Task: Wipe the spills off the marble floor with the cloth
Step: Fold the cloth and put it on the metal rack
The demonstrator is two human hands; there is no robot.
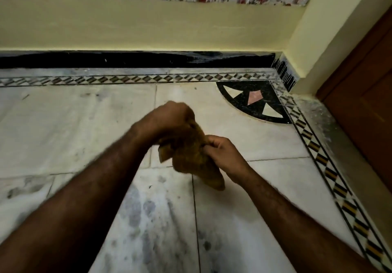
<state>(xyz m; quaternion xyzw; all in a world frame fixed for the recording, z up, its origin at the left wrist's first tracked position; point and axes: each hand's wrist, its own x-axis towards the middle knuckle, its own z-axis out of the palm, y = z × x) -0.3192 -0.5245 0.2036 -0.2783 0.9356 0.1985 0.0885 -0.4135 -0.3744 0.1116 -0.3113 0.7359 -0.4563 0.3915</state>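
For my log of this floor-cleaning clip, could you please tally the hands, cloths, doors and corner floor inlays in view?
cloth: 1
hands: 2, the left hand and the right hand, both gripping the cloth
wooden door: 1
corner inlay: 1
Total: 5

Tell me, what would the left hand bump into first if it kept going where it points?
Likely the marble floor beside the black inlay, else the black skirting behind. The left hand, gripping the cloth, points toward that corner; its height above the floor is unclear.
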